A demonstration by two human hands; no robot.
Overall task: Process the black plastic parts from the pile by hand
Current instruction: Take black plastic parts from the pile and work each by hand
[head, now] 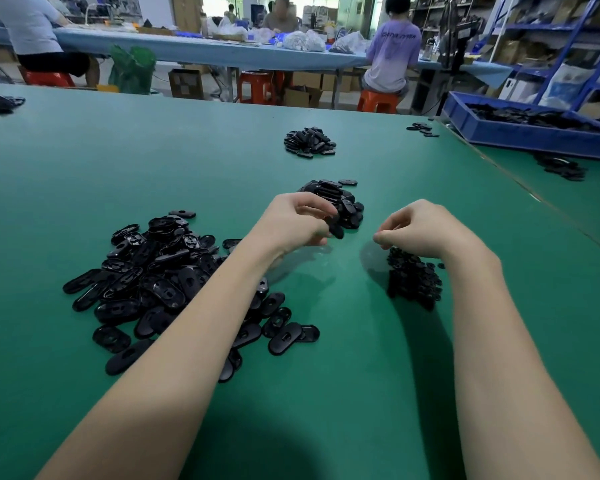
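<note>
Forearms: nearest the camera, both bare forearms reach forward over the green table [326,393], the left crossing over the near edge of the big pile.
Left hand: the left hand [302,220] is raised above the table with its fingers curled, pinching one black oval part [336,229] at the fingertips, probably so the part can be worked or checked in the air.
Right hand: the right hand [420,228] hovers with its fingers curled toward the thumb; whether it holds a small scrap I cannot tell.
Small-bits heap: just under the right hand lies a heap of small dark pieces [413,282], likely trimmings dropped where that hand works.
Source pile: the loose pile of black plastic parts [160,275] lies left of the left forearm, within easy reach.
Done heap: a tighter heap [340,199] lies just beyond the left hand, likely the finished parts.
Far heap: another heap [309,142] lies well beyond it.
Open room: bare green table runs between the hands and toward the camera.
Edges: a seam to a neighbouring table runs along the right, and a blue tray [520,133] of parts stands at the far right.
</note>
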